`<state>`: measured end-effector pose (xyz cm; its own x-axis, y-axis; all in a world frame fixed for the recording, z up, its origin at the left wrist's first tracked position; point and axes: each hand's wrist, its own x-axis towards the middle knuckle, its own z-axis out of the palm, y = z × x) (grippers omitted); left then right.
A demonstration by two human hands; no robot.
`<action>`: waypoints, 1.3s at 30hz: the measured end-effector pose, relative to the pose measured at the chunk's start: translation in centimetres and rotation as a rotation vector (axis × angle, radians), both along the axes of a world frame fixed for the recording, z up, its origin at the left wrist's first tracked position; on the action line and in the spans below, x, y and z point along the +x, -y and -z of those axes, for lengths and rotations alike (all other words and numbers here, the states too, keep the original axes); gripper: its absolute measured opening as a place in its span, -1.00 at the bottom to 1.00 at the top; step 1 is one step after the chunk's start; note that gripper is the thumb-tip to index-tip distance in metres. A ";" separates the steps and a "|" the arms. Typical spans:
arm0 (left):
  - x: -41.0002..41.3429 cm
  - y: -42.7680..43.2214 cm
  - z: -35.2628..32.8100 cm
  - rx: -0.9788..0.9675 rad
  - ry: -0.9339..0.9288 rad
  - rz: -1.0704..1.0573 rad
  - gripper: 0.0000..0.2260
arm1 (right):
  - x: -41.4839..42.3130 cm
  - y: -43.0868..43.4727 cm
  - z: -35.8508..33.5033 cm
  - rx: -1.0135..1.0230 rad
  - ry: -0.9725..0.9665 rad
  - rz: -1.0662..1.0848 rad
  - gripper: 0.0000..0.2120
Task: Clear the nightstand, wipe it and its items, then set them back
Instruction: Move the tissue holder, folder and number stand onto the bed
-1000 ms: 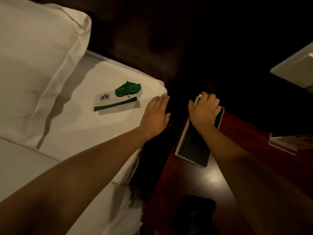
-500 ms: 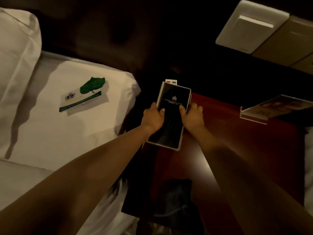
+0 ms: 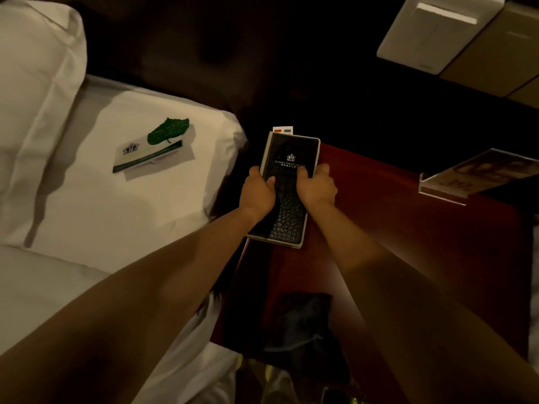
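Left hand [image 3: 258, 191], right hand [image 3: 316, 186]: each grips one long edge of black crocodile-textured leather folder [image 3: 287, 211], thumbs on cover. Folder between hands, above left edge of dark red wooden nightstand [image 3: 408, 243]. White bed [image 3: 102, 214] beside.

Dim room, white bed [image 3: 87, 214], pillow [image 3: 35, 83], dark wall [image 3: 291, 68], pale switch panel [image 3: 431, 33]

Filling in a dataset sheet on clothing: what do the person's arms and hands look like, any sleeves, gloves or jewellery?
The left forearm and right forearm are bare up to the frame's edge; no sleeve shows. The left hand and right hand wear no gloves. No watch, bracelet or ring is visible, though the dim light could hide a thin ring.
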<state>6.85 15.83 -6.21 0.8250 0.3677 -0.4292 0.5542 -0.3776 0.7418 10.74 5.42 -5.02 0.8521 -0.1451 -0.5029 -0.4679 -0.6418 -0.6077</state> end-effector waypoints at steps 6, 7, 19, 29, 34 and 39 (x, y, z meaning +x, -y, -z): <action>-2.4 -2.6 -0.8 0.038 0.043 -0.144 -0.73 | -1.0 -3.8 -1.0 0.000 0.033 -0.101 -0.60; -2.7 -3.2 -1.1 0.059 0.057 -0.171 -0.73 | -1.1 -4.6 -1.2 0.002 0.039 -0.116 -0.60; -9.8 -14.6 -3.9 0.105 0.048 -0.388 -0.71 | -6.0 -17.3 -2.9 0.064 0.067 -0.309 -0.64; -18.0 -20.8 -5.2 0.076 0.061 -0.649 -0.69 | -12.7 -25.8 -4.1 0.106 0.073 -0.532 -0.63; -22.1 -23.7 -5.8 0.078 0.034 -0.754 -0.67 | -16.3 -29.9 -4.3 0.132 0.036 -0.648 -0.62; -26.0 -25.9 -5.7 0.062 0.000 -0.861 -0.65 | -19.7 -33.2 -4.0 0.142 0.005 -0.759 -0.61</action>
<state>-19.16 41.70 -0.49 0.2483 0.8878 -0.3875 0.6657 0.1342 0.7340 -8.98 38.62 -1.01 0.6947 0.5457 -0.4686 0.0729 -0.7015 -0.7089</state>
